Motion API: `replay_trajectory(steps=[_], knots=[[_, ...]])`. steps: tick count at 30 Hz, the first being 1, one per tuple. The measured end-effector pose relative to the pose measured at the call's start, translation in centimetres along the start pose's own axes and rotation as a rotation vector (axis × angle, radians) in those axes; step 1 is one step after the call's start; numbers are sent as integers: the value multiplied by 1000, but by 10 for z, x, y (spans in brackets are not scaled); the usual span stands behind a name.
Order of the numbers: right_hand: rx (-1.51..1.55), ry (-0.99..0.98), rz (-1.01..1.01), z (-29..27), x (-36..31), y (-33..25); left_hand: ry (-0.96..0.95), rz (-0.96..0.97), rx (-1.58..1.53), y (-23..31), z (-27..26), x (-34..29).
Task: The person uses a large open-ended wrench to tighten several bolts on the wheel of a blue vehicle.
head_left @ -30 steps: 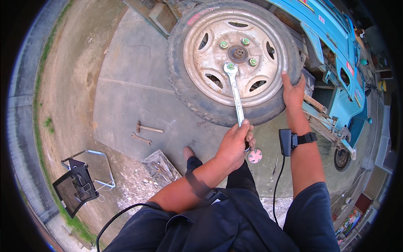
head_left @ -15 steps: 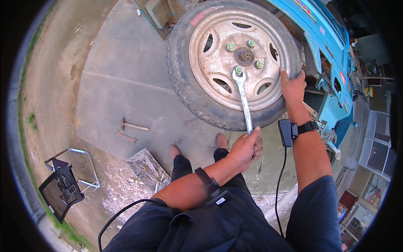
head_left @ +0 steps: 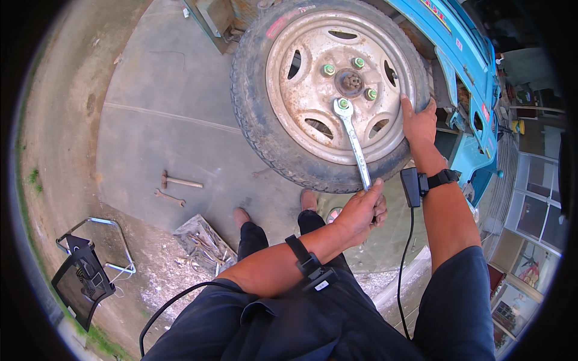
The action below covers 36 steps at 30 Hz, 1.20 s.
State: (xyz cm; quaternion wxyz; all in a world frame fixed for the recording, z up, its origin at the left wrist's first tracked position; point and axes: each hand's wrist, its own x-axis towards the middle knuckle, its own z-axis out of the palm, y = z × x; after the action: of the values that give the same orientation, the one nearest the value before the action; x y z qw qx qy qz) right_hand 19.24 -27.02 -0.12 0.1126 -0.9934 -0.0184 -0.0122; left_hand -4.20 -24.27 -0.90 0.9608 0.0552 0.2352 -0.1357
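Note:
A silver open-ended wrench (head_left: 354, 142) has its jaw around the lowest green wheel nut (head_left: 343, 103). Its lower end is wrapped in the fingers of my left hand (head_left: 362, 212). My right hand (head_left: 419, 122) rests on the right side of the wheel, where the rusty, off-white rim (head_left: 293, 123) meets the black tire (head_left: 253, 114); its thumb lies over the rim edge and its other fingers are partly out of sight. Several more green nuts surround the rusty hub (head_left: 349, 83). The wheel stands against a blue vehicle (head_left: 463, 66).
A hammer (head_left: 182, 181) and a rusty wrench (head_left: 170, 198) lie on the concrete floor left of my feet. Closer in, a tray of tools (head_left: 205, 246) sits on the ground. Further left is a tipped chair with a black mesh back (head_left: 84, 280). Cables run from both my wrist straps.
My left hand has swung the wrench's lower end a little to the right, its jaw staying on the nut. My right hand keeps its place on the wheel. The view has shifted slightly.

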Motion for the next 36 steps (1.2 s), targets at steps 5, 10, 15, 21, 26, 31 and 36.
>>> replay_trajectory(steps=[5, 10, 15, 21, 26, 31, 36], knots=[[43, -7, 2, -1, 2, -2, -33, -73, -26, 4, 2, -4], [50, 46, -56, 8, 12, 11, -48, -80, -26, 5, 11, -5], [102, 47, -71, 5, 5, 14, 29, -150, -46, 18, 6, -37], [85, 47, 0, 4, -10, 11, 25, -87, 27, 19, -5, -39], [139, 98, -69, 10, -9, 20, 2, -40, 20, 21, -2, -36], [190, 14, -8, 8, -8, 18, -67, -13, -46, 15, 4, -32], [189, -23, 36, -5, -9, 12, -133, -13, -68, 8, 2, -23]])
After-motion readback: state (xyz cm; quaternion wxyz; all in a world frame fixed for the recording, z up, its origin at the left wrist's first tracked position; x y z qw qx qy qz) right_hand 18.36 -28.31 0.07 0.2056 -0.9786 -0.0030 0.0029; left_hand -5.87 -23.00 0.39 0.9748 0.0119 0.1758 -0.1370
